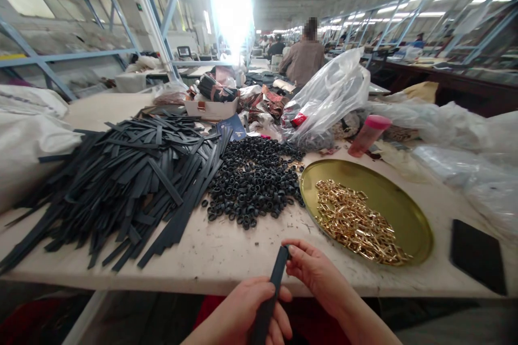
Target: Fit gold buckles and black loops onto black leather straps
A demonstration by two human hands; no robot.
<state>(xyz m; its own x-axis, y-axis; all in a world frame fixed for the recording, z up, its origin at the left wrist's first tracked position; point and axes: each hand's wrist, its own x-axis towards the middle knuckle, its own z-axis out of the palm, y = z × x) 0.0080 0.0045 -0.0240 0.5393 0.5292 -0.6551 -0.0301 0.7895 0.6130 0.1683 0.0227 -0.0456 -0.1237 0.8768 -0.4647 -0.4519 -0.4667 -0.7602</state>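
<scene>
Just in front of the table's near edge, my left hand (259,307) grips a flat black strap (275,275) from below, its thumb on top. My right hand (309,267) pinches at the strap's upper end, where a small dark piece shows between thumb and fingers; I cannot make out whether it is a loop or the folded strap end. A heap of small black loops (254,178) lies beyond my hands. To the left spreads a large pile of black straps (133,172). Gold metal buckles (356,221) lie on a round gold tray (416,226) at the right.
A black phone-like slab (477,256) lies near the right edge. Behind the tray stands a pink-lidded container (368,135). A clear plastic bag (332,97), a cardboard box (212,109) and scraps crowd the back. White sacking (28,145) borders the left. A person (305,56) sits farther off.
</scene>
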